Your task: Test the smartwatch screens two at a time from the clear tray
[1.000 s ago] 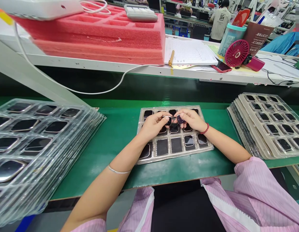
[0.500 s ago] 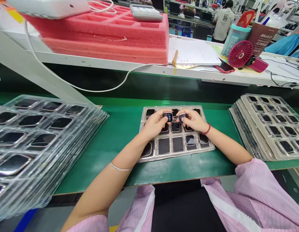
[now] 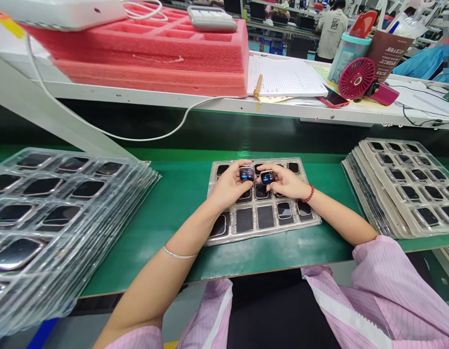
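Observation:
My left hand (image 3: pixel 229 185) is closed around the edges of a smartwatch (image 3: pixel 246 174) without a strap, its screen lit. A second lit smartwatch (image 3: pixel 268 177) is gripped by my right hand (image 3: pixel 286 181), close beside the first. Both are held just above a clear plastic tray (image 3: pixel 233 237) on the green bench. Dark watch faces sit in several of its pockets, such as the watch (image 3: pixel 284 210) in the front row. Two front pockets show only a dark flat bottom. My hands hide part of the back rows.
Tall stacks of trays with watches stand at the left (image 3: pixel 111 228) and right (image 3: pixel 365 194). Above the bench runs a white shelf (image 3: pixel 166 99) with red foam (image 3: pixel 151 60), papers (image 3: pixel 286 77), a pink fan (image 3: pixel 357 78) and a phone (image 3: pixel 333 99). A white cable (image 3: pixel 180 121) hangs below it.
The watch in my right hand has turned so its lit screen shows more squarely. The left watch has tilted slightly. Both hands stay over the tray, and the view has shifted a little.

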`<action>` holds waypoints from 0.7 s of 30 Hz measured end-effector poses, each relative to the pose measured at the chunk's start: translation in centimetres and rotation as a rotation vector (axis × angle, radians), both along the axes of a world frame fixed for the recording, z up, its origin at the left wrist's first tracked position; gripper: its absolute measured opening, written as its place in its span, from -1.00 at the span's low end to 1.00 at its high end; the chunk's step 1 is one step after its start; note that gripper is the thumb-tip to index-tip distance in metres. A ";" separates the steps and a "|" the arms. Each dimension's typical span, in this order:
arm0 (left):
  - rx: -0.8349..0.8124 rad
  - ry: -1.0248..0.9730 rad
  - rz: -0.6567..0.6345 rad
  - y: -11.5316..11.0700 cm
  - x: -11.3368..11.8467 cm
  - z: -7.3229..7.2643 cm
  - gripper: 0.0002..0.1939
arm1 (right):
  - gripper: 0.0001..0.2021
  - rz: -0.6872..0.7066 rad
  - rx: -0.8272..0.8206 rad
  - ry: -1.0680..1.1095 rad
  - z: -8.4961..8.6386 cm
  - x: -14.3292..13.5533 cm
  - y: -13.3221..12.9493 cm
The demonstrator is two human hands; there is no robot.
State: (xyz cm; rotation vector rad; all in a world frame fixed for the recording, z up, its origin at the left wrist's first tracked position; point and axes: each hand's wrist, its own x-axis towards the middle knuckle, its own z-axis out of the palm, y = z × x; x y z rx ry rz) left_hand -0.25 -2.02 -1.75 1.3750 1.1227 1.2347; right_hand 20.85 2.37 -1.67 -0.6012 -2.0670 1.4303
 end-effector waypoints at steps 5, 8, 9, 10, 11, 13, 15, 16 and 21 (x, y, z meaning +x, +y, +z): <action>-0.074 0.022 -0.001 -0.1 -0.1 0.2 -0.63 | -0.68 -0.054 -0.117 -0.020 0.2 0.1 0.1; -0.095 -0.011 0.013 0.0 -0.1 0.3 -0.54 | -0.65 -0.105 -0.152 0.021 0.1 0.2 0.3; -0.089 -0.018 0.011 0.0 -0.1 0.3 -0.49 | -0.65 -0.115 -0.139 0.030 0.0 0.2 0.3; -0.077 -0.021 0.006 0.0 -0.1 0.3 -0.41 | -0.61 -0.118 -0.116 0.035 -0.1 0.1 0.4; -0.065 -0.016 -0.003 0.0 0.0 0.3 -0.34 | -0.54 -0.118 -0.089 0.038 -0.1 0.1 0.4; -0.053 0.001 -0.023 0.0 0.0 0.3 -0.38 | -0.49 -0.115 -0.062 0.034 -0.2 0.1 0.4; -0.062 0.010 -0.027 0.0 0.0 0.3 -0.55 | -0.62 -0.111 -0.105 0.027 -0.2 0.2 0.4; -0.073 0.002 -0.023 0.0 -0.1 0.3 -0.57 | -0.69 -0.115 -0.139 0.034 -0.1 0.2 0.4; -0.091 -0.049 0.001 -0.1 -0.1 0.5 -0.55 | -0.72 -0.131 -0.162 0.102 0.0 0.2 0.6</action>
